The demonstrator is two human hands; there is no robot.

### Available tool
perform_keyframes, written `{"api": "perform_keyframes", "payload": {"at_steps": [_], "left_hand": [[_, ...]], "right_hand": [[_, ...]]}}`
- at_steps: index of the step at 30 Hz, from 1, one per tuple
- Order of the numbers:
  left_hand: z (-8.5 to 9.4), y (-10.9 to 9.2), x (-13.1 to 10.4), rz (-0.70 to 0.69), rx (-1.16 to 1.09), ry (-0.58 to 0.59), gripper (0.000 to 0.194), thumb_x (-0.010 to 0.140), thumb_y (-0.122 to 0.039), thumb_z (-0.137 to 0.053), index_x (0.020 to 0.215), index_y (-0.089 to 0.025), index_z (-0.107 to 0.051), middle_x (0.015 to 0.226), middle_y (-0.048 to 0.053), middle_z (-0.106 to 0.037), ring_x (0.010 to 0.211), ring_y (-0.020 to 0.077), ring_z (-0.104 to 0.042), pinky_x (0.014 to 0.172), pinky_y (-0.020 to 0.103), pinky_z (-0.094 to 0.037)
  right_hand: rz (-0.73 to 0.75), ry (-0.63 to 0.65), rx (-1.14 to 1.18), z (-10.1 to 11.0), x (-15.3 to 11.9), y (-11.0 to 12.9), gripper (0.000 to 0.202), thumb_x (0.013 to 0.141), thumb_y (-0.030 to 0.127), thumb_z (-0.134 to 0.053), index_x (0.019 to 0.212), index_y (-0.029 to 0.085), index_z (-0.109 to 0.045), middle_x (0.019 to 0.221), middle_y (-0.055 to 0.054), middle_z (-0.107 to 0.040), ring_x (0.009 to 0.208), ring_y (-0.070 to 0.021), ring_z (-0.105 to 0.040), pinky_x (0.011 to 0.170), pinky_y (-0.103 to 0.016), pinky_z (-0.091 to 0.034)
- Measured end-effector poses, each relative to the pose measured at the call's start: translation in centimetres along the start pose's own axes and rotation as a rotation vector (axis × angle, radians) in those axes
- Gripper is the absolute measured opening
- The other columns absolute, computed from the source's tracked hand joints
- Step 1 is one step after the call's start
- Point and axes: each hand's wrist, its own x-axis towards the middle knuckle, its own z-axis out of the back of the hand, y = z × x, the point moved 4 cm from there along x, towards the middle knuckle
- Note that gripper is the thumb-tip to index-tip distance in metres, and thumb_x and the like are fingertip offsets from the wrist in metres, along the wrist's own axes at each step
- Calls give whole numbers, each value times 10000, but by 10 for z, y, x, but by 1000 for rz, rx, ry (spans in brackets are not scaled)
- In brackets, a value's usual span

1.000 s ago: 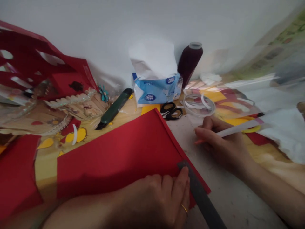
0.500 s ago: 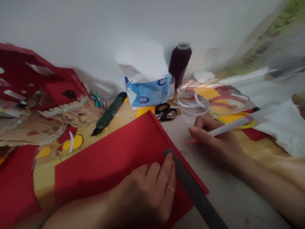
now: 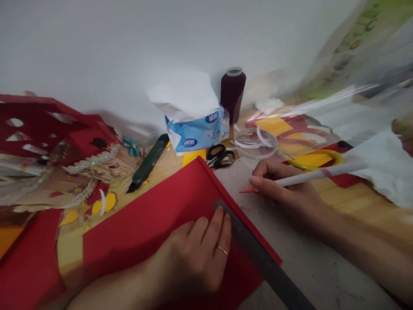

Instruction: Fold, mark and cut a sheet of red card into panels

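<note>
A sheet of red card (image 3: 151, 224) lies at a slant in front of me, with a narrow folded strip along its right edge. On it rests a dark grey ruler (image 3: 258, 254), running beside that strip. My left hand (image 3: 200, 249), wearing a ring, presses the ruler's far part down with its fingertips. To the right of the card, my right hand (image 3: 277, 185) grips a white pen (image 3: 306, 176) with an orange point. The point faces left, just above the grey mat (image 3: 290, 241) and apart from the card.
Black-handled scissors (image 3: 221, 156), a tissue pack (image 3: 195, 133), a dark thread cone (image 3: 232, 92) and a roll of clear tape (image 3: 254, 144) stand beyond the card. Left are a green cutter (image 3: 148, 163), a decorated red-roofed model house (image 3: 64, 142) and yellow cut-outs (image 3: 105, 204). A yellow ring (image 3: 335, 159) lies right.
The pen in my right hand has turned slightly, its point now further left. My left hand still presses the ruler on the card. The whole view has shifted a little.
</note>
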Motion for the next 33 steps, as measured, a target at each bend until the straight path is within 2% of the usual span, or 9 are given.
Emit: {"api": "perform_keyframes", "payload": {"at_steps": [6,13,17,20,24,28,30,32,33], "left_hand": [[1,-1,2,-10,32,-3,181,817,-143,-576,904,-28,-686,914,191,-711,496,175,-612,335,237,-408],[-8,5,-2,77,87,-45,146,836,-145,-560,875,-71,-680,930,128,-719,523,167,-603,358,256,-435],[5,19,1,174,-21,-218,146,872,-159,-529,835,-121,-665,919,59,-723,561,143,-610,445,249,-496],[26,30,12,171,-75,-320,154,880,-134,-527,987,-99,-633,973,75,-705,730,149,-644,605,246,-544],[58,36,37,-15,-49,-386,281,893,-95,-494,1168,-114,-549,1133,84,-650,976,163,-606,792,270,-527],[70,33,54,-242,66,-254,242,940,-118,-393,996,-60,-621,842,66,-709,780,164,-635,696,286,-535],[73,35,56,-272,89,-227,273,946,-108,-372,927,-44,-636,684,44,-682,680,147,-623,625,261,-522],[76,37,55,-257,74,-218,270,955,-129,-380,919,-68,-640,642,19,-662,633,129,-612,552,233,-486],[77,39,54,-230,62,-217,270,963,-163,-391,902,-87,-642,628,8,-653,614,123,-608,519,223,-461]], "right_hand": [[-99,43,189,-2,-4,-4,269,869,442,-513,750,214,-591,661,27,-527,566,-101,-435,507,-241,-328],[-121,18,-64,-3,0,-2,340,860,513,-455,727,219,-561,580,41,-455,534,-117,-405,504,-258,-311],[-116,72,-129,-3,-3,11,403,860,512,-417,596,212,-476,569,27,-433,562,-127,-423,525,-266,-323],[-124,181,-200,-5,-10,27,402,841,489,-456,556,210,-408,583,24,-427,564,-126,-427,537,-266,-341],[-65,435,-338,-18,-21,51,329,848,491,-454,685,208,-499,668,8,-511,617,-141,-483,530,-258,-368],[41,561,-304,-20,-27,78,305,852,468,-493,704,203,-517,655,20,-541,613,-117,-509,547,-229,-407],[-13,632,-306,-11,-30,83,387,871,511,-457,675,189,-540,592,20,-537,539,-98,-497,508,-221,-406],[-52,739,-248,2,-33,83,513,889,572,-357,705,166,-611,619,-17,-594,546,-106,-543,525,-232,-437],[-72,733,-226,11,-33,80,582,890,595,-300,724,157,-645,633,-32,-617,553,-115,-566,536,-243,-450]]}}
